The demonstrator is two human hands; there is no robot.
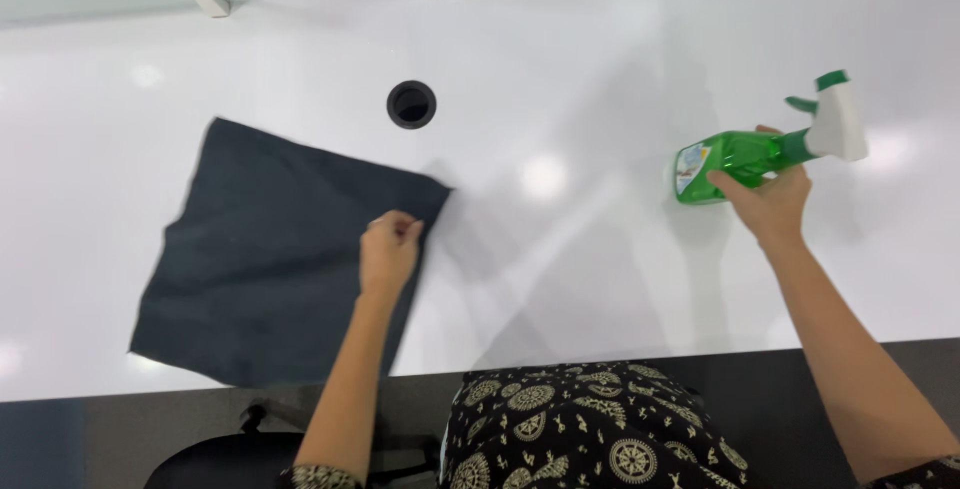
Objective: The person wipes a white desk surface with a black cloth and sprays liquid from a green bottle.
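Left hand (pixel 388 252) pinched on dark cloth (pixel 270 259) edge, cloth flat on white table (pixel 560 279). Right hand (pixel 768 199) wrapped around green spray bottle (pixel 745 154), apparently lifted clear.

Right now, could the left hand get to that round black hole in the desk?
Probably yes. The left hand pinches the dark cloth's edge, and only bare white desk lies between it and the hole; nothing blocks it.
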